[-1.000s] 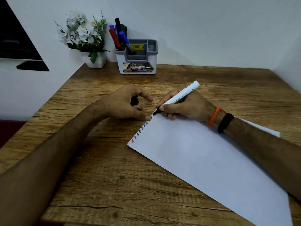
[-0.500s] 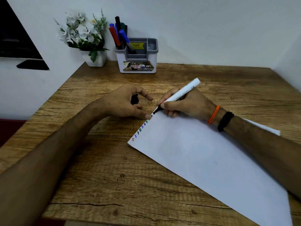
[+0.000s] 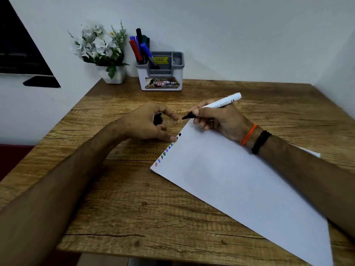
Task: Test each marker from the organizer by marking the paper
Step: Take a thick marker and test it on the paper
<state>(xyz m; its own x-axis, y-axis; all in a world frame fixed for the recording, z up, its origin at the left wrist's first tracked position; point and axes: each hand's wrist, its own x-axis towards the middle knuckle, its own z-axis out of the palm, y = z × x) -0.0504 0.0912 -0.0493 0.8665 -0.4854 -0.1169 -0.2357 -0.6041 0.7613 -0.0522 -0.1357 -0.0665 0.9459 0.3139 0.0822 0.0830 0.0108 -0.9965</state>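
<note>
Right hand (image 3: 219,120) fingers grip a white-barrelled black marker (image 3: 213,105), its tip lifted just off the white paper sheet's (image 3: 240,181) top corner, beside a fresh black mark (image 3: 179,134). The barrel slants up and right, tip aimed at the left hand (image 3: 148,122), whose curled fingers pinch the black cap (image 3: 158,119) nearby. Grey-and-white plastic organizer (image 3: 163,73) stands at the wooden table's (image 3: 134,208) back edge.

I've got the uncapped white marker (image 3: 215,105) tilted, black tip just off the paper (image 3: 240,189) lying skewed on the desk, coloured marks down its edge; remaining markers (image 3: 141,48) upright in grey-white organizer (image 3: 162,81).
</note>
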